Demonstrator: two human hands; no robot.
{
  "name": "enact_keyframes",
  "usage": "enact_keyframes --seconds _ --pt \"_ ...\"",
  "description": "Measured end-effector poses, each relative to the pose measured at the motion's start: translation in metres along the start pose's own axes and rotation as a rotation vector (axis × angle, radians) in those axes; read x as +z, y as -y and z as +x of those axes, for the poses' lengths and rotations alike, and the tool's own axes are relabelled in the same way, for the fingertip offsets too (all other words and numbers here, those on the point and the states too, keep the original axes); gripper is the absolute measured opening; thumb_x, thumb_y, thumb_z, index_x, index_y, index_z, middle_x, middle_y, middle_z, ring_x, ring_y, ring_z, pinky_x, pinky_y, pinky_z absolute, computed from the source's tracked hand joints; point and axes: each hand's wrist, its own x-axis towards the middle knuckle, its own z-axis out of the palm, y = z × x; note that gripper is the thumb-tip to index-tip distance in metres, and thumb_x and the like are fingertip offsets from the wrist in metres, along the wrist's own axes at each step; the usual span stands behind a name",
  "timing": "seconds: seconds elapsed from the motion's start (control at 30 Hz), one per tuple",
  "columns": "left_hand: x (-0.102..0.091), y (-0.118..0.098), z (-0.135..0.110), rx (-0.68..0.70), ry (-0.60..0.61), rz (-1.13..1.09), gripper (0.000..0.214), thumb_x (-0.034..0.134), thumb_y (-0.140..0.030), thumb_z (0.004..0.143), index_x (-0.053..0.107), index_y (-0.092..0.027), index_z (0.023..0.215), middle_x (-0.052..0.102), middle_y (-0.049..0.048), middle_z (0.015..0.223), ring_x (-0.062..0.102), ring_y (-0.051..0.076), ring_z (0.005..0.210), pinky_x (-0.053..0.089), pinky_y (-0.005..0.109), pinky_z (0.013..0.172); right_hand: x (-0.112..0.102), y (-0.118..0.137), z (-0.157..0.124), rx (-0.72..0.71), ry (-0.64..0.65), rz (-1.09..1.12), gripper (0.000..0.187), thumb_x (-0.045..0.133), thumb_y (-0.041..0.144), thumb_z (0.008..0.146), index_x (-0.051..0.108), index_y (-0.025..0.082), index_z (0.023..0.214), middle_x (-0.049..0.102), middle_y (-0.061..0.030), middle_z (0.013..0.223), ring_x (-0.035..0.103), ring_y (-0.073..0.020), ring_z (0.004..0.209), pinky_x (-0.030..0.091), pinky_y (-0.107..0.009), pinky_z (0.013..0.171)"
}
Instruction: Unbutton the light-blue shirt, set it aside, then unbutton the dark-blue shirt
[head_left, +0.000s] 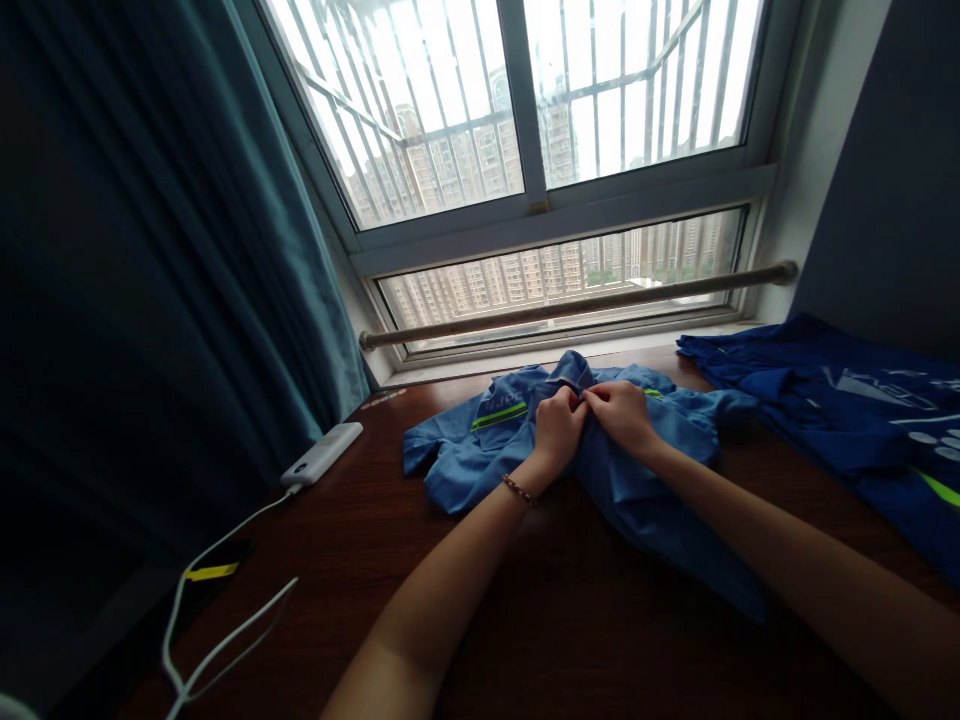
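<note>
You have one left hand (556, 432) and one right hand (619, 415) around four o'clock, plus one light-blue shirt (607, 480) and one bracelet (519, 491) at five. You face at least one dark-blue garment (847, 420) past three; one white power bank (334, 450), one yellow strip (213, 572) and at least one white cable (274, 501) at eight; one curtain (247, 250) at ten; three window panes (427, 110) around twelve; one rail (581, 308) across twelve

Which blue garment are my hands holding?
The lighter blue garment, pinched by your left hand and right hand; the darker blue clothing lies untouched on the right.
</note>
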Motion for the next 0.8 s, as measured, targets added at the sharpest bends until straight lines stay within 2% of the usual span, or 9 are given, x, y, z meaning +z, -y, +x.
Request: enact_keyframes --seconds 0.1,0.27,0.4,0.5,0.6,0.67,0.8 --pt "0.001 -0.001 0.001 -0.025 0.003 -0.062 0.018 0.056 -0.023 0.074 0.05 -0.018 0.058 0.052 -0.0003 0.056 0.046 0.013 0.054 0.029 0.025 0.056 0.005 -0.004 0.0 0.061 -0.026 0.092 0.016 0.056 0.024 0.074 0.071 0.019 0.07 0.067 -0.003 0.072 0.061 -0.0179 0.068 0.042 -0.025 0.061" --pt "0.002 -0.003 -0.002 -0.038 -0.027 -0.084 0.021 0.055 -0.026 0.075 0.049 -0.018 0.057 0.052 -0.0006 0.056 0.046 0.013 0.054 0.029 0.025 0.056 0.018 -0.018 0.002 0.251 -0.029 0.452 0.021 0.061 0.032 0.067 0.07 0.013 0.073 0.066 -0.0054 0.07 0.061 -0.0202 0.067 0.045 -0.026 0.058" --pt "0.004 -0.004 -0.005 -0.02 -0.024 -0.064 0.021 0.055 -0.025 0.076 0.047 -0.019 0.058 0.051 -0.0009 0.057 0.046 0.012 0.054 0.028 0.025 0.056 0.024 -0.02 0.002 0.438 -0.052 0.702 0.022 0.064 0.033 0.06 0.065 0.011 0.066 0.064 -0.0063 0.064 0.059 -0.0186 0.061 0.045 -0.026 0.054" --pt "0.003 -0.005 -0.007 -0.006 -0.014 -0.068 0.02 0.055 -0.026 0.077 0.047 -0.019 0.059 0.05 -0.0014 0.056 0.045 0.012 0.053 0.028 0.025 0.056 0.026 -0.018 0.001 0.495 -0.024 0.85 0.02 0.066 0.032 0.057 0.059 0.013 0.06 0.061 -0.0047 0.057 0.055 -0.0159 0.054 0.044 -0.025 0.051" --pt "0.003 -0.007 -0.008 -0.016 -0.013 -0.102 0.021 0.056 -0.027 0.076 0.047 -0.019 0.058 0.049 -0.0021 0.055 0.044 0.011 0.053 0.029 0.024 0.056 0.025 -0.017 0.0 0.483 -0.018 0.871 0.022 0.065 0.035 0.058 0.057 0.015 0.059 0.059 -0.004 0.055 0.053 -0.0153 0.051 0.043 -0.025 0.049" --pt "0.004 -0.006 -0.006 -0.048 -0.024 -0.165 0.022 0.058 -0.028 0.074 0.048 -0.018 0.058 0.05 -0.0021 0.055 0.045 0.011 0.054 0.031 0.024 0.056 0.023 -0.018 0.002 0.431 -0.03 0.78 0.024 0.063 0.038 0.061 0.058 0.015 0.061 0.059 -0.0044 0.057 0.054 -0.0158 0.052 0.042 -0.025 0.049" --pt "0.008 0.0 0.003 -0.213 0.033 -0.52 0.015 0.063 -0.029 0.07 0.055 -0.016 0.067 0.056 -0.0001 0.063 0.051 0.011 0.06 0.038 0.023 0.058 0.011 -0.016 0.005 0.157 -0.066 0.394 0.026 0.057 0.039 0.07 0.063 0.014 0.066 0.062 -0.004 0.063 0.056 -0.0171 0.06 0.042 -0.025 0.057"
